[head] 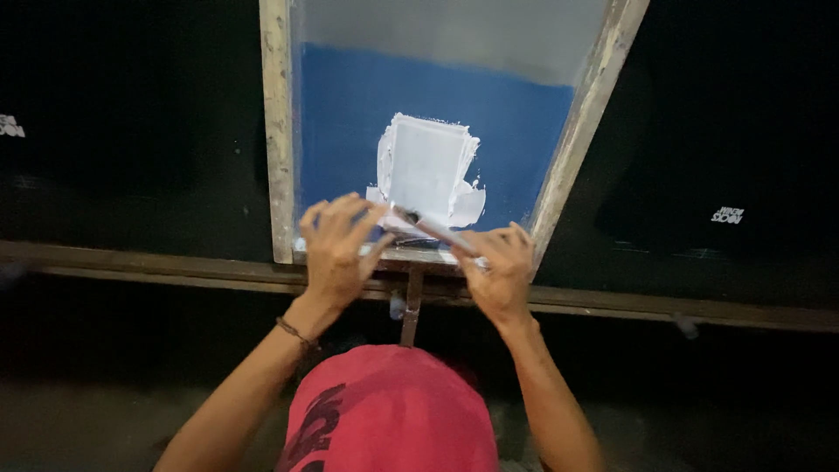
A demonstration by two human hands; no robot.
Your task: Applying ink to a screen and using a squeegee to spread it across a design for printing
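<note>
Surface: long dark printing table (131,175), black fabric laid over it, wooden rail (175,278) along the near edge.
Left hand (336,249): fingers curled down over the near edge of the screen frame, closed on the left end of the squeegee (434,232); thin bracelet (295,333) on the wrist.
Right hand (500,271): closed on the squeegee's right end, thumb and fingers wrapped over it.
Squeegee: short bar, tilted, held between both hands at the bottom of the screen, touching the mesh.
Ink: white ink (428,170) smeared in a rough rectangle mid-screen, just above the squeegee.
Screen frame (278,131): wooden sides, blue mesh, grey band at the top, lying flat on the table.
Near view: red cap (393,411) at bottom centre, below the hands.
Small white prints (727,215) on the fabric far right and far left.
</note>
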